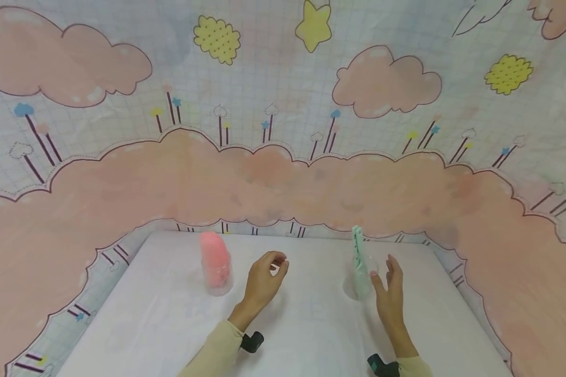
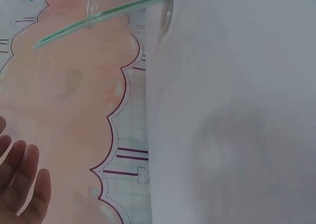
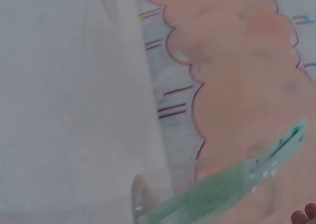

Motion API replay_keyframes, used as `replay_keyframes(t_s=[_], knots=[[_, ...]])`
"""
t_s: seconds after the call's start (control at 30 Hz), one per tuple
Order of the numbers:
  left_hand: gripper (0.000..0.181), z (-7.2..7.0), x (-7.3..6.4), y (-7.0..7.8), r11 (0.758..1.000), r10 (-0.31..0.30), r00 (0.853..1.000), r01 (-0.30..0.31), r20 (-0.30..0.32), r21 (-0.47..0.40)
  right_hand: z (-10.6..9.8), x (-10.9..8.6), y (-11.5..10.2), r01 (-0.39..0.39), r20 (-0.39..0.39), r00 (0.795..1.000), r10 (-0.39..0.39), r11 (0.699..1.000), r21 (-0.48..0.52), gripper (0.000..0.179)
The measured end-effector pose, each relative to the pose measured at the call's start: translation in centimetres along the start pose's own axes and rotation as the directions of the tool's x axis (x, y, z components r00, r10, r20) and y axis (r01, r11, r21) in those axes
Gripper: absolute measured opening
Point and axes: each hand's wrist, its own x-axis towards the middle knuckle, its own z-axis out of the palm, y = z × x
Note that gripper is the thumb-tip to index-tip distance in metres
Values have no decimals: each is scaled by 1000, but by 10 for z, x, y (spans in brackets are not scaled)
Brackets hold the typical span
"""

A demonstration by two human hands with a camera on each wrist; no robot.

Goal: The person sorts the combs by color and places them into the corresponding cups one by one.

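Observation:
On the right, a clear cup (image 1: 348, 288) holds a long, narrow mint-green item (image 1: 358, 256) that sticks up past the rim. In the right wrist view this green item (image 3: 212, 192) has a ribbed body and a slotted tip; its kind is unclear. My right hand (image 1: 390, 296) is beside that cup, fingers apart and holding nothing; whether the thumb touches the cup, I cannot tell. My left hand (image 1: 264, 277) hovers over the table's middle with loosely bent fingers and nothing in them. To its left, another clear cup (image 1: 218, 289) contains a salmon-pink, round-topped item (image 1: 212, 251).
The white-covered table (image 1: 306, 324) ends at a back edge just behind the cups. Behind it hangs a cloth backdrop (image 1: 273, 183) printed with clouds and stars. A dark wrist device (image 1: 252, 342) sits on the left wrist, another dark device (image 1: 382, 365) on the right.

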Motion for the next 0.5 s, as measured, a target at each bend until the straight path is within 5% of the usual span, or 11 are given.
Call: replay_keyframes(t_s=[0.23, 0.5], knots=[[12, -19, -8, -5, 995, 33, 999, -32, -13, 91, 15, -5, -11, 248, -6, 969, -249, 968, -30, 67], [20, -28, -18, -14, 979, 6, 999, -12, 32, 202, 40, -17, -14, 340, 183, 934, -308, 923, -178, 67]])
